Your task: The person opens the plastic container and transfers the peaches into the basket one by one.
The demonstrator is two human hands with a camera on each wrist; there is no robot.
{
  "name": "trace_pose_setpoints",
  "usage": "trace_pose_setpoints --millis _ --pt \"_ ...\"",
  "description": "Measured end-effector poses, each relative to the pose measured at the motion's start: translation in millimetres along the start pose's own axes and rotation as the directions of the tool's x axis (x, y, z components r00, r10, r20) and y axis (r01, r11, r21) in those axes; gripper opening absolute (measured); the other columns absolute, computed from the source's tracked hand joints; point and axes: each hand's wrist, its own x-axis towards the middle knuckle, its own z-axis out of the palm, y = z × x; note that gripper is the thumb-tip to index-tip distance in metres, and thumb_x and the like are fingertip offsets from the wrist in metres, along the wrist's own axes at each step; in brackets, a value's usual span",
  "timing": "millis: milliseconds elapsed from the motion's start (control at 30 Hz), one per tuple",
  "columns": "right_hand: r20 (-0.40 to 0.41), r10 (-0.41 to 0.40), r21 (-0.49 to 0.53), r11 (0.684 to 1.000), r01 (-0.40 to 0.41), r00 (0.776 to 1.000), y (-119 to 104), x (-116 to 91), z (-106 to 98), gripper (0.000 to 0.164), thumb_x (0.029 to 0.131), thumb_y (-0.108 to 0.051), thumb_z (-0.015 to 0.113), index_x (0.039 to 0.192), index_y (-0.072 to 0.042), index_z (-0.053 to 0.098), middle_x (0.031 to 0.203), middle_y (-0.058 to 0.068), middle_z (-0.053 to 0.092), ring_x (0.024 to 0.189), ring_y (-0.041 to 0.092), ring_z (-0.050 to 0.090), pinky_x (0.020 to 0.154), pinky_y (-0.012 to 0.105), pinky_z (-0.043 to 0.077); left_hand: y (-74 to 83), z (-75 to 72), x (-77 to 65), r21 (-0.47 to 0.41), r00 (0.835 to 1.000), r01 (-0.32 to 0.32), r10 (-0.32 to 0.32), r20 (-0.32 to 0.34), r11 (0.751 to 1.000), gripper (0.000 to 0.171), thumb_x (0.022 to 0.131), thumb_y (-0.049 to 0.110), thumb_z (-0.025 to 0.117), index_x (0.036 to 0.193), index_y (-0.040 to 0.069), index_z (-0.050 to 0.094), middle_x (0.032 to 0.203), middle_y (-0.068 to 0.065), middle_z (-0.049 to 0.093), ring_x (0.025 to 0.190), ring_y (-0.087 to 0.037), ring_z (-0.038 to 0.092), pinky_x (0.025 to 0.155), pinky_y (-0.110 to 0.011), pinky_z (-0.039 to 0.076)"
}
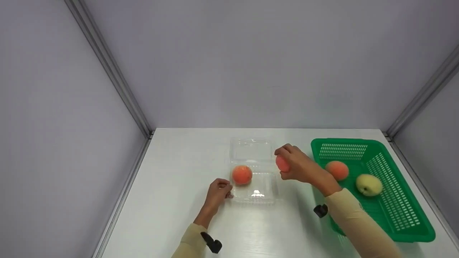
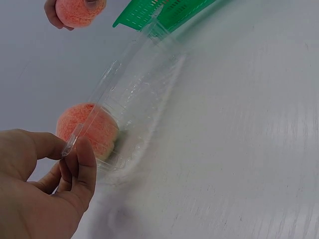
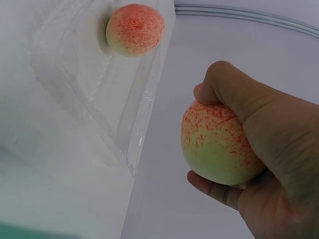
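Observation:
An open clear plastic clamshell box lies on the white table, its lid folded back toward the wall. One peach sits in the back left corner of its base. At the box's left edge my left hand pinches the rim between thumb and fingers, as the left wrist view shows close up. My right hand grips a second peach, red on top and pale green below. It is raised just to the right of the box, thumb on one side and fingers round the other.
To the right stands a green plastic basket with slotted walls. In it lie another peach and a yellow-green fruit. My right forearm crosses over the basket's left rim. Grey walls close off the table's back and sides.

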Motion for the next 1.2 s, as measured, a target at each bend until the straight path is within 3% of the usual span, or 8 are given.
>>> trace_pose_setpoints --millis 333,567,800,1033,1200 --pt "-0.032 -0.016 -0.006 1.000 0.016 0.999 4 -5 -5 0.071 0.073 -0.009 0.092 0.136 -0.009 0.058 0.130 0.013 0.062 0.115 0.032 0.060 0.082 0.043 0.066 -3.7 0.2 4.0 0.000 1.000 -0.011 0.011 0.002 1.000 0.026 0.100 0.002 0.063 0.120 -0.014 0.057 0.095 -0.011 0.062 0.076 -0.015 0.061 0.075 -0.036 0.064" --pt "-0.074 -0.042 -0.005 0.999 0.042 0.996 9 -10 -9 0.067 0.075 -0.009 0.090 0.135 -0.008 0.059 0.129 0.013 0.063 0.115 0.033 0.061 0.080 0.043 0.066 -2.4 -0.3 1.6 0.002 1.000 -0.002 0.002 0.008 1.000 0.027 0.101 0.007 0.065 0.122 -0.009 0.059 0.097 -0.009 0.064 0.076 -0.014 0.063 0.074 -0.032 0.063" --pt "-0.070 -0.010 -0.001 1.000 0.010 0.998 11 -14 -12 0.070 0.074 -0.008 0.091 0.136 -0.008 0.059 0.131 0.014 0.062 0.118 0.034 0.060 0.081 0.046 0.067 -1.2 -0.8 1.6 -0.002 1.000 0.000 0.000 0.016 1.000 0.027 0.101 0.007 0.064 0.122 -0.009 0.059 0.097 -0.009 0.064 0.075 -0.013 0.064 0.072 -0.028 0.062" --pt "-0.062 0.022 0.002 1.000 -0.022 0.998 15 -18 -16 0.072 0.074 -0.008 0.092 0.137 -0.009 0.058 0.133 0.014 0.061 0.120 0.035 0.059 0.082 0.047 0.067 -1.3 -1.2 1.3 0.001 1.000 -0.007 0.007 0.017 1.000 0.028 0.101 0.007 0.064 0.123 -0.010 0.058 0.096 -0.009 0.064 0.073 -0.013 0.064 0.074 -0.033 0.064" --pt "-0.088 0.001 -0.009 1.000 -0.002 0.996 21 -19 -18 0.069 0.074 -0.009 0.091 0.135 -0.008 0.059 0.130 0.014 0.062 0.117 0.034 0.059 0.081 0.045 0.066 -0.3 -1.0 1.3 0.001 1.000 -0.010 0.010 0.016 1.000 0.029 0.101 0.008 0.064 0.123 -0.010 0.058 0.094 -0.007 0.063 0.074 -0.013 0.062 0.075 -0.035 0.064"
